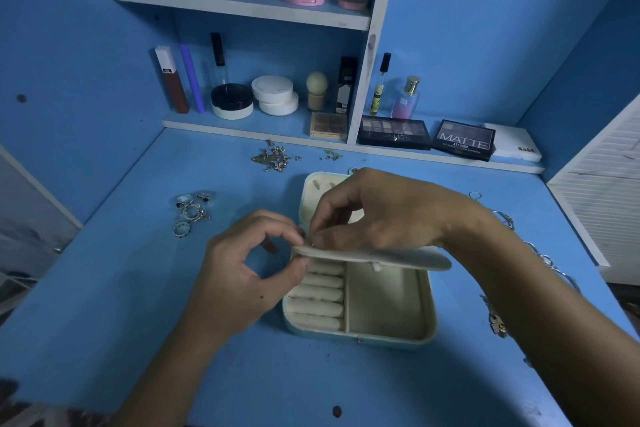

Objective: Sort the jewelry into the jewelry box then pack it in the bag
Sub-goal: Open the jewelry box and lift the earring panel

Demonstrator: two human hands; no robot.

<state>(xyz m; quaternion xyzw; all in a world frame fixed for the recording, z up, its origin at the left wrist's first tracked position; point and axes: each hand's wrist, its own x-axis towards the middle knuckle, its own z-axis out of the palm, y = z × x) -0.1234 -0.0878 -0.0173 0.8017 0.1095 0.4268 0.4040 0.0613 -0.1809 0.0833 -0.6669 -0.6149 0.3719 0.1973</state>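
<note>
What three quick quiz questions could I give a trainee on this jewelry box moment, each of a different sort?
1. True or false: the ring rolls in the jewelry box already hold rings.
2. Multiple choice: the pile of rings lies (a) left of the box, (b) inside the box, (c) on the shelf.
3. Fill in: both the left hand and the right hand pinch at the left end of the box's middle ____.

Key: 1 false; 2 a; 3 flap.
</note>
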